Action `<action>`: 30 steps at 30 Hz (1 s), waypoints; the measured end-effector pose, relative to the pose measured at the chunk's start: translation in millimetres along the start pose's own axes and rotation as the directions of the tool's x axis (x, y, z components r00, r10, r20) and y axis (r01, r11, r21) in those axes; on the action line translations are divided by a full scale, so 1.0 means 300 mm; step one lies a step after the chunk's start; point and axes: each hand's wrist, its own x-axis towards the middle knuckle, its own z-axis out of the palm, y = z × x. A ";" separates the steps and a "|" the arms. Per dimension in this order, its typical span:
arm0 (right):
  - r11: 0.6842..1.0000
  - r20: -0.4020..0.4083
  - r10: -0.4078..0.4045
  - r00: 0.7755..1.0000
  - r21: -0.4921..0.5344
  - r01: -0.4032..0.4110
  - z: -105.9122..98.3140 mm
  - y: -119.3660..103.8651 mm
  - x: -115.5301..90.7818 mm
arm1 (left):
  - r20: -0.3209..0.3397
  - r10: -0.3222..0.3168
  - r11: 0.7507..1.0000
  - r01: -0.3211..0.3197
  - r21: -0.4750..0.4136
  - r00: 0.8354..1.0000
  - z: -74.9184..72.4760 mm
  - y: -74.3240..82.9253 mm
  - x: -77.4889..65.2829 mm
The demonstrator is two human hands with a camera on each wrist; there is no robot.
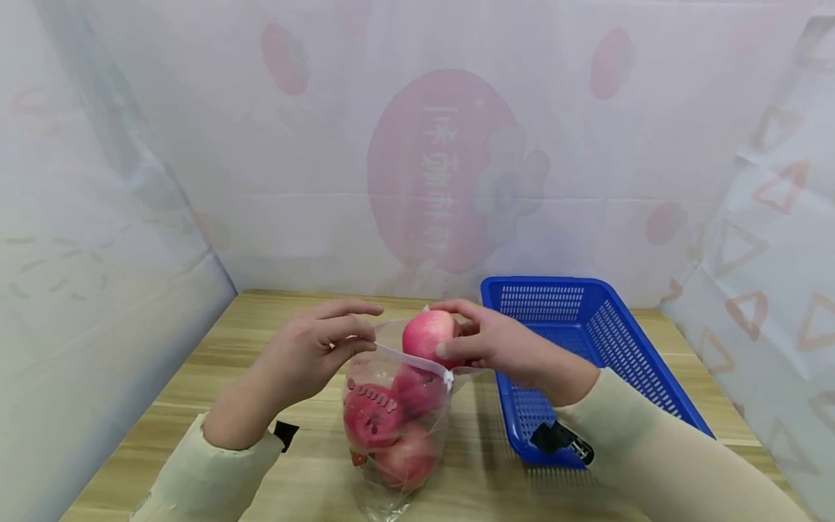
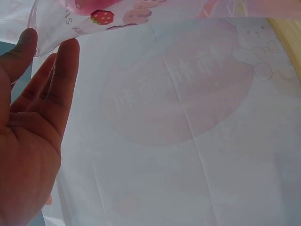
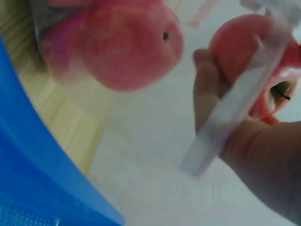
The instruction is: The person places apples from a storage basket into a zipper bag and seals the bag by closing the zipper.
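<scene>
A clear zip bag (image 1: 385, 502) printed with lettering and a strawberry stands on the table with several pinkish-red apples (image 1: 407, 458) in it. At the left of its mouth, my left hand (image 1: 303, 351) pinches the rim between thumb and fingers; the left wrist view has this hand (image 2: 35, 113) at a corner of the plastic. My right hand (image 1: 505, 346) grips another apple (image 1: 424, 333) at the bag's opening, partly behind the front rim. From the right wrist, the zip strip (image 3: 235, 108) crosses in front of that apple, whose stem hollow shows.
To the right of the bag stands a blue plastic basket (image 1: 505, 406) with slotted sides, partly under my right forearm. The wooden table (image 1: 215, 362) is walled by pale printed cloth (image 1: 313, 181) at the back and on both sides.
</scene>
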 end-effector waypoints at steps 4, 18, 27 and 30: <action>1.000 -0.026 0.031 0.999 -0.003 -0.031 0.027 0.002 0.000 | 0.001 -0.011 1.000 0.011 -0.014 1.000 0.004 -0.002 0.001; 0.949 0.196 -0.084 0.977 -0.285 0.138 0.021 -0.014 -0.034 | -0.007 -0.020 1.000 0.020 0.013 1.000 0.012 -0.004 -0.002; 0.475 -0.002 -0.299 0.954 -0.868 0.147 0.101 -0.021 -0.113 | -0.012 -0.016 0.999 0.017 0.028 1.000 0.014 -0.006 -0.011; 0.491 -0.059 -0.287 0.956 -0.866 0.094 0.132 -0.016 -0.124 | -0.018 -0.009 1.000 0.009 0.023 1.000 0.016 -0.008 -0.011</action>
